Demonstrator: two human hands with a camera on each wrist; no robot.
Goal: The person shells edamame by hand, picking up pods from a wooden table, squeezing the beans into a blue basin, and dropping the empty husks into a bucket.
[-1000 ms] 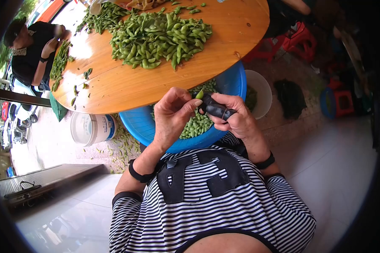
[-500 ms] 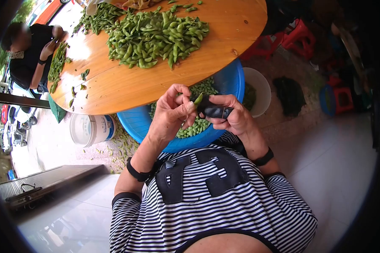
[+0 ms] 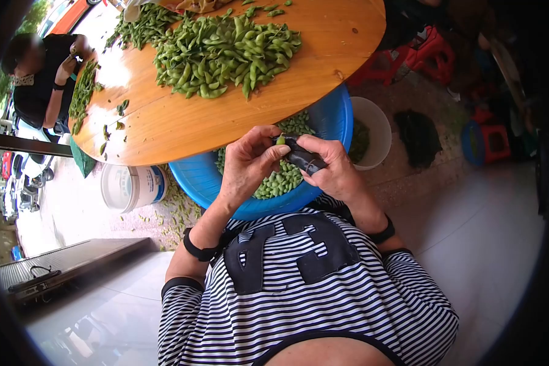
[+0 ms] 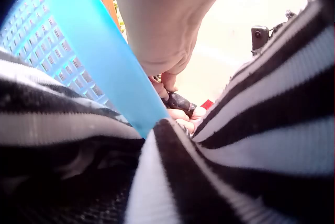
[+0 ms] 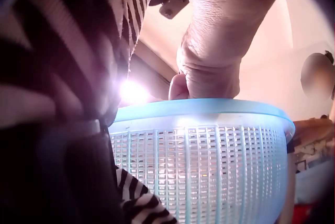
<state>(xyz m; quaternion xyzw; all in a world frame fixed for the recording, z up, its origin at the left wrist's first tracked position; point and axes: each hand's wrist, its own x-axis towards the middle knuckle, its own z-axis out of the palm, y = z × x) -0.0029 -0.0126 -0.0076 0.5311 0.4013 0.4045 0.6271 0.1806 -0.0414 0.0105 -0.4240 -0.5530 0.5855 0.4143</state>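
In the head view the left hand (image 3: pixel 245 163) pinches a small green pod (image 3: pixel 280 140) between thumb and finger over the blue basket (image 3: pixel 195 190). Against the pod's right side lies a black wrapped object (image 3: pixel 304 158), gripped by the right hand (image 3: pixel 340 174); what it is cannot be told. Shelled green beans (image 3: pixel 280 183) lie in the basket below both hands. The left wrist view shows the black object (image 4: pixel 180 102) among fingers beyond the blue rim. In the right wrist view the right hand (image 5: pixel 209 80) is mostly hidden behind the basket's rim (image 5: pixel 204 108).
A wooden table (image 3: pixel 183 125) with a heap of green pods (image 3: pixel 226 55) overlaps the basket's far side. White buckets stand left (image 3: pixel 125 186) and right (image 3: pixel 381 137) of the basket. Another person (image 3: pixel 43 79) sits at the table's left end. Red stools (image 3: pixel 433 55) stand at the upper right.
The right hand has turned, and the black object now slants down to the right. The left fingers have drawn closer together around the pod. The other person's hands have shifted slightly.
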